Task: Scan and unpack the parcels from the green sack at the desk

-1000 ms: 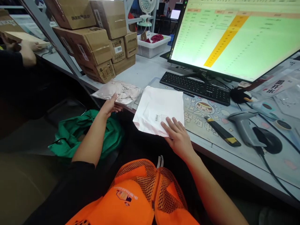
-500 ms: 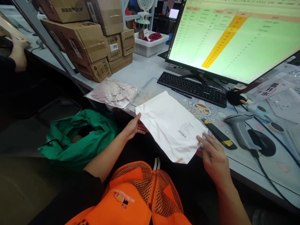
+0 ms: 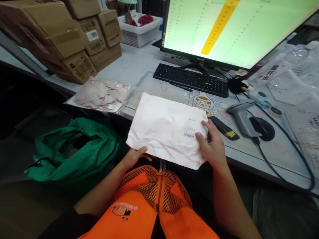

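Observation:
A white plastic mailer bag [image 3: 164,127] with a small barcode label is held flat over the desk's front edge, above my lap. My left hand [image 3: 133,156] grips its near left corner from below, fingers curled under it. My right hand [image 3: 211,146] clasps its right edge, thumb on top beside the barcode. A clear bag of pinkish fabric [image 3: 102,95] lies on the desk to the left, apart from both hands.
A black and yellow utility knife [image 3: 222,126] and a grey barcode scanner [image 3: 240,114] with its cable lie right of the mailer. Keyboard [image 3: 190,79] and monitor [image 3: 229,30] stand behind. Stacked cardboard boxes [image 3: 62,36] fill the left; a green bag [image 3: 74,149] sits below the desk.
The white mailer was lifted off the desk, turned and drawn toward me. My left hand left the pink fabric bag and took the mailer's left corner; my right hand shifted to its right edge.

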A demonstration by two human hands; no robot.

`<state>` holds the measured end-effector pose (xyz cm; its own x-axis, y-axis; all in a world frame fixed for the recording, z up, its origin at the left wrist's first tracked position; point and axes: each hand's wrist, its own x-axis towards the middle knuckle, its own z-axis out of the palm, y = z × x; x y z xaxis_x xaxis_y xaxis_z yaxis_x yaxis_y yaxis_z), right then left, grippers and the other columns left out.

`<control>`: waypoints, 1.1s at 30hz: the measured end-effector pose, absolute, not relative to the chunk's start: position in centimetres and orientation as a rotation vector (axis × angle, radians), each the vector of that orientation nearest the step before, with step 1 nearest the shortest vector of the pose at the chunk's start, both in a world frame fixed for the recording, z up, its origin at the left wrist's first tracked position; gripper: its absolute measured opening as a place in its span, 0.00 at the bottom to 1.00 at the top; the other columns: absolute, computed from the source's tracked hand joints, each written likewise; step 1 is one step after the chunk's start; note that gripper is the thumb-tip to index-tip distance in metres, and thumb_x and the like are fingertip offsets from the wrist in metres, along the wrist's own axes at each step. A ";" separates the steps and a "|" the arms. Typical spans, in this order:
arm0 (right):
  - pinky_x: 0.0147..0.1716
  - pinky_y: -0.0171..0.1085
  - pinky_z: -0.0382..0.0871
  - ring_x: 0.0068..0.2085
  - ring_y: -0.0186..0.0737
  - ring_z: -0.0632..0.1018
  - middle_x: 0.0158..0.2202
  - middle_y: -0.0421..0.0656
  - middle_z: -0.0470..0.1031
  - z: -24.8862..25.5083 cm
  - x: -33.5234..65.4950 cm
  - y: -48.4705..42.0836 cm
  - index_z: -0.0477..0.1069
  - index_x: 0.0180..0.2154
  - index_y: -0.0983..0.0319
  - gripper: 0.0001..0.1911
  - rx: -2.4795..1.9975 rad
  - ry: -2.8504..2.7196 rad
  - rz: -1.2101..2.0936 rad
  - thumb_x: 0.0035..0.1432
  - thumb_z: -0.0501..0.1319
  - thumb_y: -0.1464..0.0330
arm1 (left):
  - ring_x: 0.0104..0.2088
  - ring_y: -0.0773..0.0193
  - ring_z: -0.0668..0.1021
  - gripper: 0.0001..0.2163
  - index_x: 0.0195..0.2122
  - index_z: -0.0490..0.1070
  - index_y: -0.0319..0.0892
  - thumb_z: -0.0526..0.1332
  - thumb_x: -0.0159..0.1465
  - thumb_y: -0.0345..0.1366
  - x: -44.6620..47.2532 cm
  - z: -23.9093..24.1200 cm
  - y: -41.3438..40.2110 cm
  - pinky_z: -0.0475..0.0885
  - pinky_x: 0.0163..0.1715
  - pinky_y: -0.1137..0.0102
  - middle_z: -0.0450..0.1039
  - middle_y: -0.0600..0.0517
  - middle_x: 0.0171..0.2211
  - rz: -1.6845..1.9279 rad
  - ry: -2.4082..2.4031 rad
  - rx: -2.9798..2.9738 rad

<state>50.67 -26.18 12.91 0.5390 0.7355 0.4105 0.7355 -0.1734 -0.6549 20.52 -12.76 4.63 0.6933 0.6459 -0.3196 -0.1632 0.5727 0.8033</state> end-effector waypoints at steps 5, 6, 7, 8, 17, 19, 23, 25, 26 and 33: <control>0.70 0.61 0.59 0.71 0.55 0.66 0.70 0.55 0.65 12.8 49.9 -25.9 0.73 0.61 0.59 0.26 -1.873 -1.209 0.002 0.66 0.64 0.54 | 0.49 0.39 0.84 0.31 0.55 0.77 0.38 0.76 0.55 0.51 19.7 4.6 -12.7 0.86 0.39 0.52 0.83 0.38 0.46 0.685 0.667 0.680; 0.70 0.61 0.58 0.71 0.55 0.66 0.70 0.55 0.65 12.8 49.8 -25.9 0.73 0.61 0.59 0.26 -1.878 -1.212 0.001 0.67 0.64 0.54 | 0.54 0.38 0.82 0.33 0.58 0.75 0.39 0.75 0.55 0.52 19.9 4.8 -12.6 0.86 0.44 0.51 0.82 0.37 0.49 0.742 0.683 0.662; 0.70 0.60 0.58 0.71 0.55 0.65 0.71 0.55 0.64 12.8 49.7 -26.0 0.73 0.61 0.59 0.26 -1.885 -1.212 0.002 0.67 0.64 0.54 | 0.59 0.39 0.79 0.35 0.60 0.74 0.40 0.75 0.55 0.53 20.2 5.0 -12.4 0.84 0.50 0.51 0.80 0.38 0.53 0.799 0.706 0.653; 0.70 0.60 0.57 0.72 0.55 0.65 0.71 0.55 0.64 12.8 49.7 -26.1 0.73 0.61 0.59 0.26 -1.891 -1.210 0.006 0.67 0.64 0.54 | 0.62 0.40 0.76 0.36 0.62 0.72 0.42 0.76 0.55 0.51 20.5 5.2 -12.3 0.81 0.56 0.52 0.79 0.39 0.56 0.851 0.733 0.648; 0.70 0.61 0.58 0.72 0.55 0.63 0.72 0.52 0.62 12.9 49.5 -26.3 0.71 0.62 0.57 0.26 -1.902 -1.233 -0.006 0.68 0.63 0.54 | 0.46 0.48 0.84 0.32 0.62 0.72 0.44 0.76 0.58 0.46 21.4 5.6 -12.0 0.86 0.43 0.57 0.82 0.45 0.45 0.807 0.784 0.703; 0.71 0.62 0.58 0.72 0.55 0.63 0.73 0.52 0.61 12.9 49.4 -26.3 0.71 0.62 0.56 0.26 -1.911 -1.236 -0.005 0.68 0.63 0.54 | 0.41 0.51 0.84 0.31 0.62 0.73 0.45 0.76 0.58 0.44 21.6 5.5 -12.2 0.87 0.38 0.60 0.82 0.46 0.43 0.828 0.796 0.702; 0.71 0.61 0.57 0.73 0.55 0.63 0.73 0.52 0.61 13.1 49.3 -26.5 0.70 0.63 0.55 0.25 -1.903 -1.237 -0.004 0.68 0.63 0.55 | 0.36 0.57 0.83 0.29 0.61 0.73 0.46 0.77 0.59 0.42 21.8 5.3 -12.3 0.86 0.35 0.63 0.81 0.49 0.41 0.854 0.812 0.683; 0.71 0.61 0.57 0.73 0.55 0.62 0.73 0.52 0.61 13.2 49.3 -26.5 0.70 0.63 0.55 0.25 -1.900 -1.232 0.000 0.68 0.63 0.55 | 0.36 0.56 0.83 0.29 0.61 0.74 0.46 0.76 0.59 0.42 21.9 5.2 -12.3 0.86 0.34 0.63 0.81 0.49 0.40 0.845 0.811 0.687; 0.71 0.61 0.57 0.73 0.55 0.62 0.73 0.51 0.61 13.2 49.4 -26.5 0.70 0.63 0.55 0.25 -1.902 -1.229 0.004 0.68 0.63 0.55 | 0.37 0.55 0.84 0.29 0.61 0.73 0.46 0.76 0.59 0.42 21.8 5.2 -12.2 0.86 0.35 0.63 0.81 0.49 0.40 0.844 0.811 0.692; 0.69 0.60 0.61 0.72 0.55 0.64 0.72 0.50 0.62 12.9 49.1 -26.4 0.71 0.62 0.54 0.25 -1.873 -1.209 -0.005 0.67 0.64 0.56 | 0.43 0.56 0.84 0.33 0.64 0.71 0.49 0.77 0.59 0.40 22.3 5.8 -12.8 0.85 0.40 0.66 0.82 0.49 0.46 0.922 0.852 0.681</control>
